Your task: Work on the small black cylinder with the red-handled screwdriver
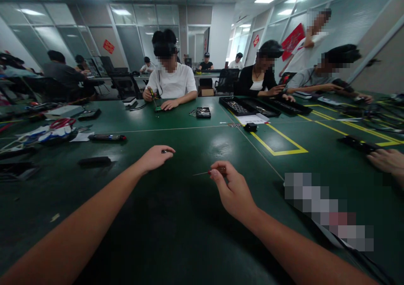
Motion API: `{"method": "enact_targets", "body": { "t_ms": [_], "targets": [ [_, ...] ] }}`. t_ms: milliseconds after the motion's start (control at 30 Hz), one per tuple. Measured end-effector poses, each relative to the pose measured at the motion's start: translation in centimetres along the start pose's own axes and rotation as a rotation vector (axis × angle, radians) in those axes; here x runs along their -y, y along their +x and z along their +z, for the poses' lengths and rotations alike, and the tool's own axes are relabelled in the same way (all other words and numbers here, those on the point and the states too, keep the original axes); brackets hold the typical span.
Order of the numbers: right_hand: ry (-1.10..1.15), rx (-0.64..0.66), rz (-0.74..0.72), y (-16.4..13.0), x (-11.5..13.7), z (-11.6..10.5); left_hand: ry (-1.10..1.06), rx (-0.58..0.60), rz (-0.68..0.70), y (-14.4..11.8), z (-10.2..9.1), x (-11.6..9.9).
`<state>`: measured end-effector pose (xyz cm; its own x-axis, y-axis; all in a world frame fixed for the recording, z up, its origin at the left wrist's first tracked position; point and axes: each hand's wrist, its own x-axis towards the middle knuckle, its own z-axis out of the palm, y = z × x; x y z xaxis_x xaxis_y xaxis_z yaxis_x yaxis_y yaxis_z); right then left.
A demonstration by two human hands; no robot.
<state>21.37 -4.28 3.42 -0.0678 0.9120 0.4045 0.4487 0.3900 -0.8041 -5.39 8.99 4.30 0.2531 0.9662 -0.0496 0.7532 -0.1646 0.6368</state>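
Note:
My right hand (236,190) is closed around the red-brown handle of a small screwdriver (221,170). The thin shaft points left, roughly level, above the green table. To the left, my left hand (156,157) is raised over the table with its fingers curled together. Something small, dark and shiny (163,151) shows between those fingers, too small to name. A gap of bare tabletop separates the screwdriver tip from my left hand. Behind my left forearm lie a black oblong item (95,162) and a black pen-like tool (107,138).
Across the green table (176,140), a person in white (176,81) works on a green board. A hard drive (203,112), black trays (240,106) and a small black block (250,127) lie ahead. Cables (57,131) clutter the left. Another person's hand (386,161) is at right.

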Motion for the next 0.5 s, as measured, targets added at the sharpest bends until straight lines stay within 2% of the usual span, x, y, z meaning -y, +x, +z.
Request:
{"method": "enact_targets", "body": {
  "t_ms": [133, 233, 333, 500],
  "targets": [
    [0.002, 0.011, 0.011, 0.0, -0.1, 0.0, -0.688, -0.094, -0.256, -1.8, -3.9, 2.1],
    [0.001, 0.015, 0.013, 0.0, -0.1, 0.0, -1.017, -0.197, -0.352, -3.8, -6.8, 4.2],
    [0.003, 0.017, 0.015, 0.0, -0.1, 0.1, -1.121, -0.304, -0.364, -6.1, -9.1, 6.3],
    [0.024, 0.029, 0.027, -0.1, -0.4, 0.3, -1.072, -0.579, -0.473, -9.9, -11.9, 9.0]
  ]
}}
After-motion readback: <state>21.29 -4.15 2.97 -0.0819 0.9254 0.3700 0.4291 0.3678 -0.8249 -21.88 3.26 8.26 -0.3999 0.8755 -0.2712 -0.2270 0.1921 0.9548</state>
